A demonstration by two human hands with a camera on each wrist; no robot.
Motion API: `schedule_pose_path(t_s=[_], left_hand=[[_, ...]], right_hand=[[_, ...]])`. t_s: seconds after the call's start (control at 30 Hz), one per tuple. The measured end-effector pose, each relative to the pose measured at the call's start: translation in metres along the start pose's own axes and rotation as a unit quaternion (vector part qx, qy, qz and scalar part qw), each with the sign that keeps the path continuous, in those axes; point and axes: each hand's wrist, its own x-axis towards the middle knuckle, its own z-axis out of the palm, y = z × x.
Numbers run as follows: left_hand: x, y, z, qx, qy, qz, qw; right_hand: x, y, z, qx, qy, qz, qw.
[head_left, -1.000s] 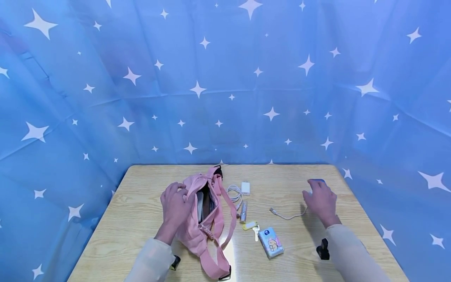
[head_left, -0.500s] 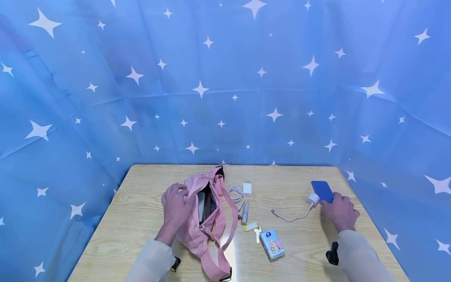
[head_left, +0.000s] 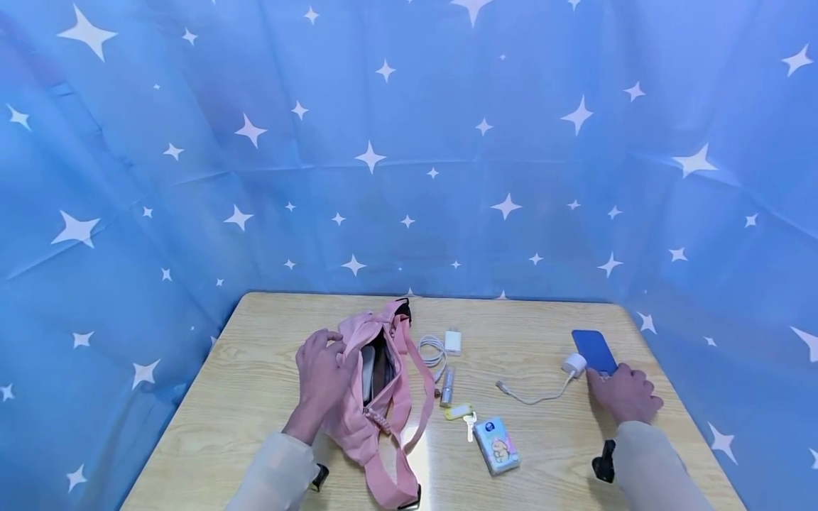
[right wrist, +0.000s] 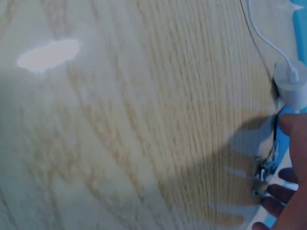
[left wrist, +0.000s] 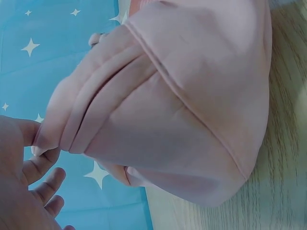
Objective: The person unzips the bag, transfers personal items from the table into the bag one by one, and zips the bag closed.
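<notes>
On the left of the table lies a pink fabric bag point(head_left: 354, 419), its zipped mouth spread and a pale flat object point(head_left: 367, 372) showing inside. My left hand point(head_left: 322, 369) pinches a fold of the bag's edge between thumb and fingers, as the left wrist view shows. At the right, my right hand point(head_left: 626, 394) grips the near end of a flat blue card-shaped item point(head_left: 591, 348). Small metal fittings point(right wrist: 261, 175) hang by its fingers in the right wrist view. Just left of the blue item is a white round-headed charger point(head_left: 574, 364) with a short cable.
Between the hands lie a coiled white cable point(head_left: 432, 351), a white plug adapter point(head_left: 452, 342), a silver lipstick-like tube point(head_left: 447, 387), a key point(head_left: 470, 426) with a yellow tag point(head_left: 458, 411), and a blue tissue pack point(head_left: 497, 446). A starry blue curtain point(head_left: 409, 142) surrounds the table.
My right hand has moved from over the charger to the near end of the blue item, right and toward me, uncovering both. My left hand stays on the bag.
</notes>
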Motion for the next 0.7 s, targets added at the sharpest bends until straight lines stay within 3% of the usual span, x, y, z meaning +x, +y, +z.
schedule_pose_path(t_s=[0.3, 0.7], left_hand=[[0.001, 0.001, 0.004, 0.010, 0.005, 0.003, 0.9999], [0.000, 0.000, 0.002, 0.023, 0.011, 0.000, 0.9997]], right_hand=[[0.009, 0.000, 0.000, -0.025, -0.015, 0.028, 0.999], [0.012, -0.005, -0.001, -0.015, -0.027, 0.022, 0.999]])
